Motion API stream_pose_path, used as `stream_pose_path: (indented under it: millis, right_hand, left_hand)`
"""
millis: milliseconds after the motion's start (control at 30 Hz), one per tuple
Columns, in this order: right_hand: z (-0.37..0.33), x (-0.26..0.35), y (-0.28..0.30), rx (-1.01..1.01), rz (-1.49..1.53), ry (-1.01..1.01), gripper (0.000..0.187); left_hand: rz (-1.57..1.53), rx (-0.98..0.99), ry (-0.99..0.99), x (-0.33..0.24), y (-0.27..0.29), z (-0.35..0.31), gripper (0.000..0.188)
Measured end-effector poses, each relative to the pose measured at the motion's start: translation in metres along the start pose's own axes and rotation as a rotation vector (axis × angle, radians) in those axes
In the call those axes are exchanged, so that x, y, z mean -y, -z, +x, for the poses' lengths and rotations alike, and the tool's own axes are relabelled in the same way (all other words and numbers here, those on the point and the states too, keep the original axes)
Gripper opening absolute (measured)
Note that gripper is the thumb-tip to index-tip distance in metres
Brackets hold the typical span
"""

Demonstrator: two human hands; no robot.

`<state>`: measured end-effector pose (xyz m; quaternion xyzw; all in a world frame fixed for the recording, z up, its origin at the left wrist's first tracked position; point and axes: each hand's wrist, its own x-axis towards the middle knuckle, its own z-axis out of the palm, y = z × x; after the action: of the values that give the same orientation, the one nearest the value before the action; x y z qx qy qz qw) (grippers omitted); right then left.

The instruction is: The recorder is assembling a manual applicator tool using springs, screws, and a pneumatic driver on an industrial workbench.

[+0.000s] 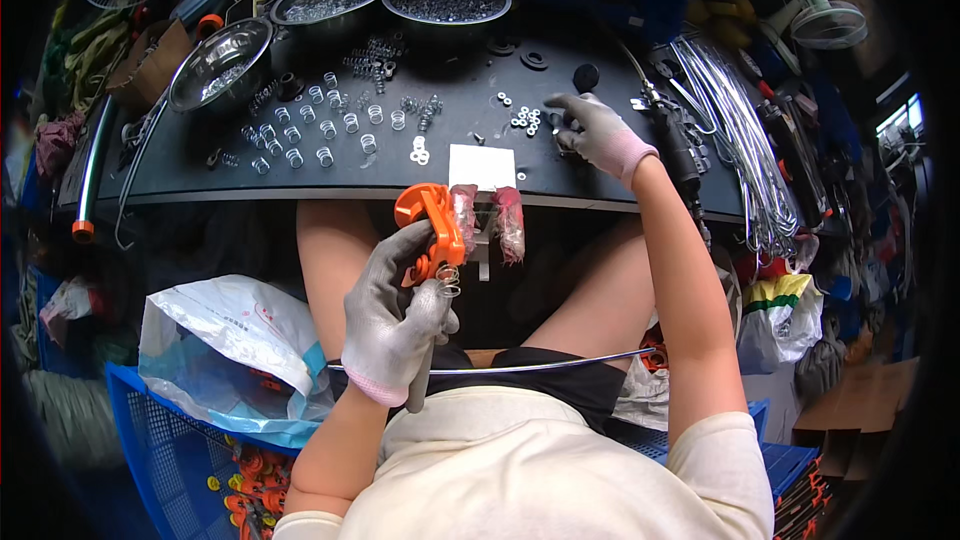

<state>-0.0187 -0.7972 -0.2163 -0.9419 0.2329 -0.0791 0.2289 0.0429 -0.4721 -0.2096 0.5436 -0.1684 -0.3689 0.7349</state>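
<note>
My left hand [398, 315], in a grey-and-white work glove, is closed around an orange plastic clamp part [440, 230] above my lap. A coil spring [450, 282] sits at its lower end, by my thumb. Over on the bench, my right hand [603, 137], gloved too, reaches in with fingers apart, beside a cluster of small white nuts or washers [525, 121]. Nothing shows clearly in those fingers. A thin metal rod [530, 368] crosses my lap and passes by my left hand; whether that hand touches it is unclear.
Several loose springs [351, 123] stand on the dark bench [350, 178]. Steel bowls [447, 0] of small parts line its back. A fixture with red-wrapped jaws [510, 225] juts from the front edge. Bent metal rods [745, 140] lie right; a blue crate [160, 450] stands low left.
</note>
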Motion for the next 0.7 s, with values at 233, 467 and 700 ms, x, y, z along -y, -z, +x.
stream_pose_path:
  millis: [233, 467, 700]
  right_hand:
    - [-0.021, -0.007, 0.019, -0.009, 0.173, -0.213, 0.025]
    - [-0.136, 0.151, -0.017, -0.098, 1.504, 0.014, 0.022]
    - [-0.143, 0.170, -0.055, -0.329, 1.770, 0.196, 0.016]
  left_hand:
    - [-0.033, 0.071, 0.012, -0.007, -0.009, 0.003, 0.049]
    - [-0.048, 0.025, -0.042, -0.006, -0.008, 0.005, 0.046]
    - [0.217, 0.024, -0.289, 0.006, -0.012, 0.004, 0.045]
